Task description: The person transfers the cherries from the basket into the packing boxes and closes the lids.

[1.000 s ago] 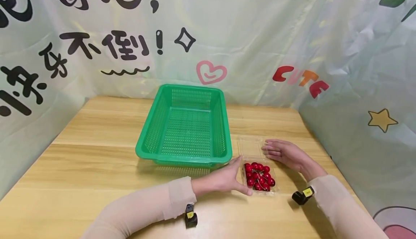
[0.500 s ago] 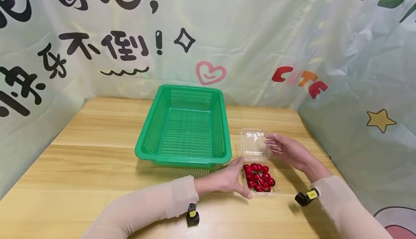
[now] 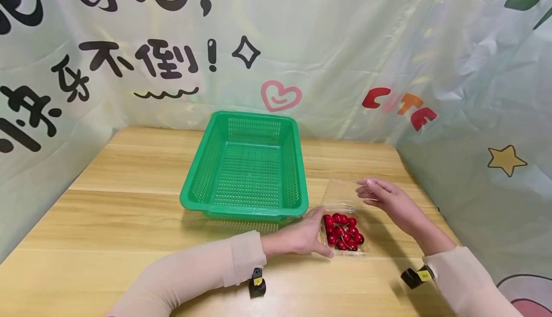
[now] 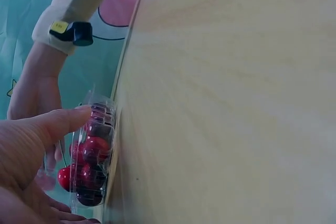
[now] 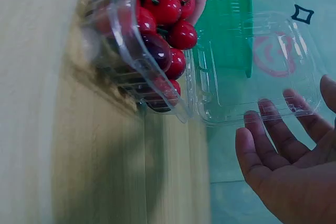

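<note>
A clear plastic clamshell box (image 3: 365, 250) on the table holds several red cherries (image 3: 342, 231) with stems. Its hinged clear lid (image 3: 338, 193) stands raised and tilted at the back. My left hand (image 3: 304, 233) rests at the box's left side, thumb by the front corner and fingers toward the back; in the left wrist view the thumb lies straight along the box. My right hand (image 3: 385, 202) is at the lid's right edge. In the right wrist view, its loosely extended fingers (image 5: 278, 135) reach to the lid's edge without curling round it; exact contact is unclear.
A green perforated plastic basket (image 3: 302, 173) stands left of the box, close behind my left hand. Beneath everything is a wood-grain table (image 3: 129, 211). A printed cloth backdrop (image 3: 336, 44) encloses the back and both sides.
The lid has risen from lying back on the table to a tilted, raised position. My right hand has moved up and slightly right, while my left hand has stayed almost in place.
</note>
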{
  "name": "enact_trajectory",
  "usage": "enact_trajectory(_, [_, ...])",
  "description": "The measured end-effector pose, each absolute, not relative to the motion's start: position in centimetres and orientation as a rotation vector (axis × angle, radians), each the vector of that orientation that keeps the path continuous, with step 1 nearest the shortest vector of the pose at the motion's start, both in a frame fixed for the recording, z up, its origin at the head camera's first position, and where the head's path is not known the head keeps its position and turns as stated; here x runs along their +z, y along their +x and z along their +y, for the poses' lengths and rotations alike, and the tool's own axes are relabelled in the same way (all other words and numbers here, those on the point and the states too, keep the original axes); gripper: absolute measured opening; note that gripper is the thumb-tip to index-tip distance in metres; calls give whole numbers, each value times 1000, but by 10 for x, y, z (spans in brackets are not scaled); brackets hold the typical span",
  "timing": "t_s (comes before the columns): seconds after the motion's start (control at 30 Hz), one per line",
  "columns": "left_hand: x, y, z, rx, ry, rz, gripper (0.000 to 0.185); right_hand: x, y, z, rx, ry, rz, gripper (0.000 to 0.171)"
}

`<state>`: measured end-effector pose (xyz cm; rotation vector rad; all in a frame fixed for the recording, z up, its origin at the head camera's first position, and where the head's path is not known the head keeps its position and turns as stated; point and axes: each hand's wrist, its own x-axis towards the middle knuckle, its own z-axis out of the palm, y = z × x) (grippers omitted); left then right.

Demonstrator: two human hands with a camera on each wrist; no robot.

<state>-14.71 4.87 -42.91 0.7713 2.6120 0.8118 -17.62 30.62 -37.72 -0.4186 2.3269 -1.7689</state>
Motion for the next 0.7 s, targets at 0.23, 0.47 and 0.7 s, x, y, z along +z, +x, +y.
enact_trajectory(0.23, [-429,-147,50,887,689,2574,115,-374,-153,308,-1496,-521,2630,38])
enact_trajectory(0.47, [-425,-145,48,942,581,2555,115,-375,-128,308,-1187,-552,2776,29])
enact_trajectory(0.7, [-428,-146,37,1097,648,2463,113,-386,-116,299,-1071,-665,2933,25])
